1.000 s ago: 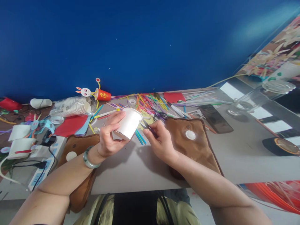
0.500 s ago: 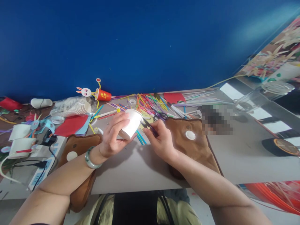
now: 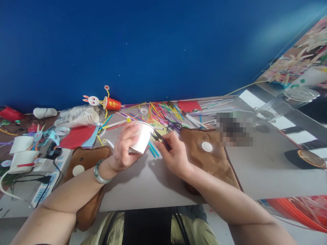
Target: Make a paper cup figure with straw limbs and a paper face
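Observation:
A white paper cup (image 3: 143,139) is gripped by my left hand (image 3: 125,146), its rim tilted up and away. My right hand (image 3: 176,151) is closed around dark-handled scissors (image 3: 161,137), whose blades meet the cup's right side just below the rim. Whether the blades have cut into the wall, I cannot tell. Behind the hands lie many coloured sticks and straws (image 3: 155,114), and a second pair of scissors (image 3: 174,126) rests among them.
At left are stacked paper cups (image 3: 87,119), red paper (image 3: 76,136) and a power strip (image 3: 51,180). A red cup with a rabbit face (image 3: 112,103) stands by the blue wall. Brown pouches (image 3: 204,163) flank my arms. A clear container (image 3: 288,102) and a dark round object (image 3: 306,159) are at right.
The cup has turned slightly and shifted a little down and left with my left hand. My right hand and the scissors have moved slightly left with it.

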